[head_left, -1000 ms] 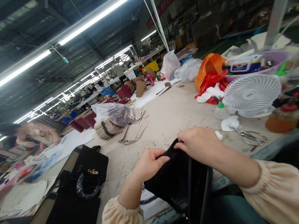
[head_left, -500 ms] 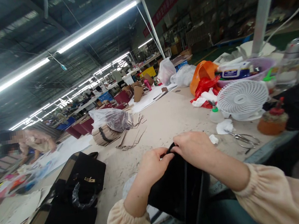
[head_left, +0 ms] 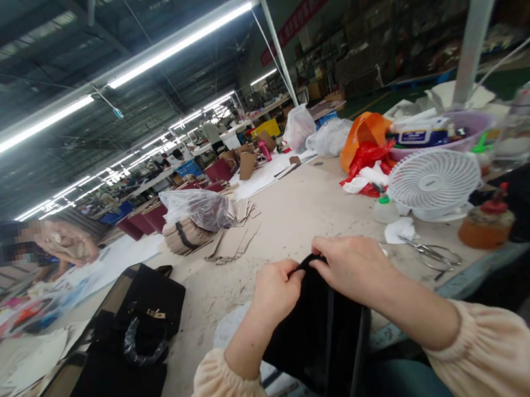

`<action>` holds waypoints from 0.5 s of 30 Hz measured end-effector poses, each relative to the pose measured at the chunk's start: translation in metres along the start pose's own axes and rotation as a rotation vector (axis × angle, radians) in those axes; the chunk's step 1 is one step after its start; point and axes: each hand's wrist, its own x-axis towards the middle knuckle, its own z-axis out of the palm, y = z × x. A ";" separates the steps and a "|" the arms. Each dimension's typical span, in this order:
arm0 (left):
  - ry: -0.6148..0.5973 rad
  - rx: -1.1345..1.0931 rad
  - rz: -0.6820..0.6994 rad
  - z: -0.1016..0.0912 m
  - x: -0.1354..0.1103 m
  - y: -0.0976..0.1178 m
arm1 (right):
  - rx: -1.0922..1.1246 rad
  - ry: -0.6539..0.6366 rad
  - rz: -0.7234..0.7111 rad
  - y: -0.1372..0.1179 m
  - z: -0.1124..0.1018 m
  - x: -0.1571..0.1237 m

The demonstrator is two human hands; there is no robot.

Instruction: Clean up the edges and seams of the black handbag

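A black bag (head_left: 294, 335) stands open at the table's front edge, its dark inside facing me. My left hand (head_left: 278, 289) pinches the far rim between thumb and fingers. Close by on the same rim, my right hand (head_left: 354, 268) is closed, its thumb and fingers gripping the edge. A short stretch of black edge shows between the two hands. The lower part of the bag drops below the tabletop into shadow. To the left lies another black handbag (head_left: 173, 297) with a gold clasp and a plastic-wrapped handle (head_left: 135, 348).
Scissors (head_left: 433, 255), a white fan (head_left: 433, 181), a green-capped bottle (head_left: 385, 208) and a jar of orange liquid (head_left: 485, 223) stand at right. Bundled cardboard strips (head_left: 186, 236) lie ahead under a plastic bag (head_left: 197, 206). A co-worker (head_left: 67, 243) leans over the table at far left.
My hands have spread slightly apart along the rim, and more of the black edge shows between them. The view has shifted a little.
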 end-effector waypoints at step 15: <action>-0.026 0.055 0.077 -0.002 -0.001 0.000 | -0.016 -0.055 -0.017 -0.003 0.001 0.002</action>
